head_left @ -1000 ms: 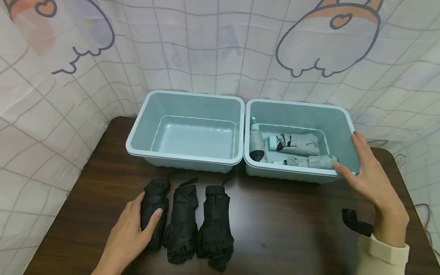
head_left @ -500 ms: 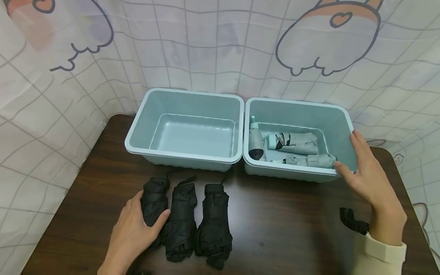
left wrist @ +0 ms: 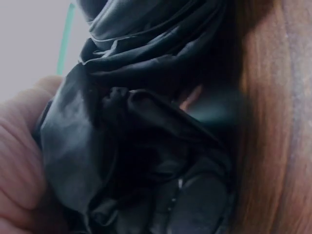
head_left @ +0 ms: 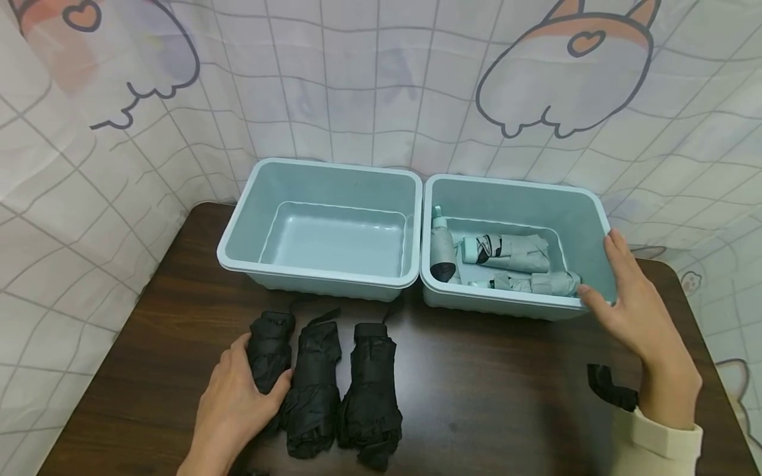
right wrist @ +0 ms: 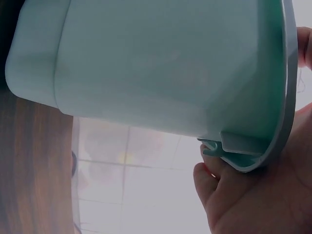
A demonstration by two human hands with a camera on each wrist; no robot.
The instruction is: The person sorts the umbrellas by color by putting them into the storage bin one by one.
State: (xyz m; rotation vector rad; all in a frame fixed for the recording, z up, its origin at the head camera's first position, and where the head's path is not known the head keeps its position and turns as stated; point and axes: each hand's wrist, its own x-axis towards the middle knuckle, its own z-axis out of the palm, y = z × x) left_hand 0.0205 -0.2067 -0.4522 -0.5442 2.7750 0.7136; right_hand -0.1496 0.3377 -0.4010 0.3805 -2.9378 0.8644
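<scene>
My left hand [head_left: 229, 403] grips the leftmost black folded umbrella [head_left: 270, 354], thumb along its right side and fingers on its left. Close up in the left wrist view, the black fabric [left wrist: 78, 146] fills the middle and hides most of the fingers. Two more black folded umbrellas, a middle one [head_left: 312, 390] and a right one [head_left: 372, 390], lie beside it on the table. At its front right corner, my right hand [head_left: 639, 317] holds the right light-blue bin [head_left: 506, 299]. Fingertips curl under the rim in the right wrist view.
Inside the right bin lie several grey folded umbrellas [head_left: 518, 252] with mint handles. A second light-blue bin [head_left: 321, 274] stands against its left side. Both rest on a dark wooden table [head_left: 476, 383], before a white grid-patterned curtain [head_left: 357, 79].
My left hand has shifted slightly right, its thumb now reaching between the leftmost and middle umbrellas. My right hand stays on the bin's corner.
</scene>
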